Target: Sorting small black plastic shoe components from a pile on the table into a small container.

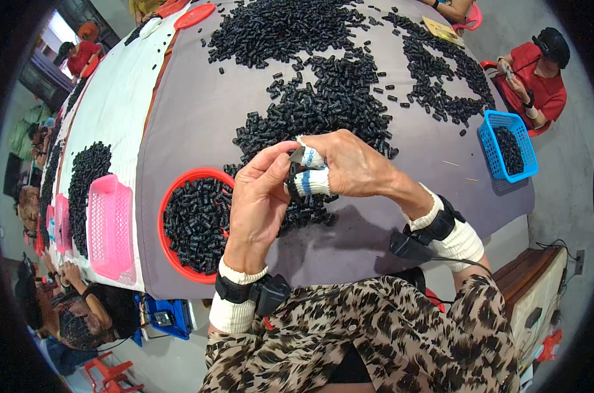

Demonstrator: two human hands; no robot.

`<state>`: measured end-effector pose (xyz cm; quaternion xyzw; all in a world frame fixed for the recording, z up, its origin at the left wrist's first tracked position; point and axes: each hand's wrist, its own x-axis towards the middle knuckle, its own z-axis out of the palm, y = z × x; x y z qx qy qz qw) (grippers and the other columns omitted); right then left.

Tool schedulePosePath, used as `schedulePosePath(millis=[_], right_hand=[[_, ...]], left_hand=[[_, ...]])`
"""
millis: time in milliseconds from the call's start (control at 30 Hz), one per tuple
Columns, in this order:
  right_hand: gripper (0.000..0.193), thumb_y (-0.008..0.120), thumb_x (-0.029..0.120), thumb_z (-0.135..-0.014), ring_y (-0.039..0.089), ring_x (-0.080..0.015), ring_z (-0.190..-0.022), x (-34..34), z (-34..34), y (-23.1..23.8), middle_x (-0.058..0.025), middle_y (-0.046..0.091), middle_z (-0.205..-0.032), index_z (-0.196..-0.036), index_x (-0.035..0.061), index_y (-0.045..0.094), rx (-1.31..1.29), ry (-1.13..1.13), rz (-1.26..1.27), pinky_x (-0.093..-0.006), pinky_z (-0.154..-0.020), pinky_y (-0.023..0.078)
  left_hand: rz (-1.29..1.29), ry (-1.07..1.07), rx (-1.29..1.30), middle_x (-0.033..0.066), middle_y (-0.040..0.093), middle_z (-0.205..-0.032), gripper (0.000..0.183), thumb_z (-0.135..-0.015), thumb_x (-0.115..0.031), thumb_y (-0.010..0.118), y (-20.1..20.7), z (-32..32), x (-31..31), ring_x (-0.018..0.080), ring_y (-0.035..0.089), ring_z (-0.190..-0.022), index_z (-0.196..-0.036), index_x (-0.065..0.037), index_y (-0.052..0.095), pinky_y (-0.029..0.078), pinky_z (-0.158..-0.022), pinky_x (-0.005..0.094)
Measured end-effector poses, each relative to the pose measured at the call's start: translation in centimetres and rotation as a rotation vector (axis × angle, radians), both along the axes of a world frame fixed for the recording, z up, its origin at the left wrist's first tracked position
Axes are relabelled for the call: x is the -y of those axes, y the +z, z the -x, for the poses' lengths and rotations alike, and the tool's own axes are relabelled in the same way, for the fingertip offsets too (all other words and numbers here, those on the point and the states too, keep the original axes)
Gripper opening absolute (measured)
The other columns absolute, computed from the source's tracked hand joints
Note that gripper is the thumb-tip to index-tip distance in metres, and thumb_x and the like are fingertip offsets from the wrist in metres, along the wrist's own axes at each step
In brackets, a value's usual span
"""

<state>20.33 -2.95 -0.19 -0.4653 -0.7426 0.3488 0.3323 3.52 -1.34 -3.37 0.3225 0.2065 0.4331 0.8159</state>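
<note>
In front of me my two hands meet over the near side of a heap of small black cylindrical plastic parts [323,98]. My left hand [259,200] is closed, thumb against forefinger, on one small black plastic part [291,175], mostly hidden by fingers. My right hand [356,164] is closed too, its fingers covered in white knit finger wraps [312,182] with blue bands. A small grey blade-like piece [297,155] shows between the right fingertips and the left thumb; its lower part is hidden. Left of my left hand stands a round red basket [164,239] full of black parts.
Pink baskets [110,226] stand at the left on a white cloth beside a black pile [89,190]. A blue basket [507,145] holding black parts is at the right edge, near a person in red [539,85]. Other people sit along the left. Cables hang from my wrist straps.
</note>
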Motion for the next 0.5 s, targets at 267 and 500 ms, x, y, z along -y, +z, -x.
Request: schedulePosePath(millis=[267, 500], right_hand=[[0.033, 0.068, 0.030, -0.072, 0.059, -0.0282, -0.061, 0.4, 0.1, 0.2, -0.0143, 0.060, -0.070, -0.080, 0.0002, 0.056, -0.017, -0.021, -0.039, -0.0359, -0.058, 0.045], [0.033, 0.074, 0.029, -0.067, 0.055, -0.0155, -0.061, 0.3, -0.3, 0.3, -0.0079, 0.058, -0.066, -0.080, 0.0018, 0.059, -0.134, -0.021, 0.095, -0.0300, -0.058, 0.043]], left_hand=[[0.040, 0.031, 0.050, 0.0067, 0.063, -0.093, 0.023, -0.086, -0.009, 0.057, 0.2, -0.3, 0.1, 0.0113, 0.061, -0.080, -0.107, 0.001, 0.057, 0.051, -0.068, 0.0233], [0.021, -0.052, 0.154, 0.0083, 0.063, -0.094, 0.025, -0.087, -0.012, 0.056, -0.4, 0.0, 0.1, 0.0130, 0.062, -0.082, -0.109, 0.001, 0.055, 0.052, -0.069, 0.0257]])
